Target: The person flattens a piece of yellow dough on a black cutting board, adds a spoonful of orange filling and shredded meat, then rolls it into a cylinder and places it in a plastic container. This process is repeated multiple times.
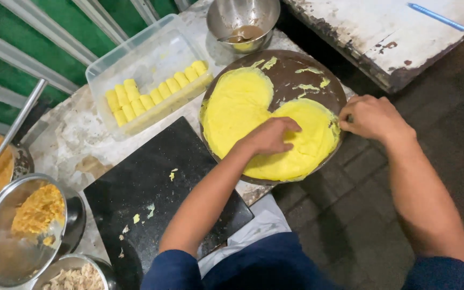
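A round dark tray (296,69) holds a large mass of soft yellow dough (237,107) spread over most of it. My left hand (269,135) is curled into a fist and presses down into the dough near its middle. My right hand (372,117) grips the tray's right rim, fingers closed over the edge. Smears of dough (307,86) stick to the bare upper part of the tray.
A clear plastic box (135,59) with a row of yellow dough rolls (157,94) stands behind a black board (157,188). A steel bowl (243,21) with brown liquid sits at the back. Steel pans (22,225) with orange filling stand at the left.
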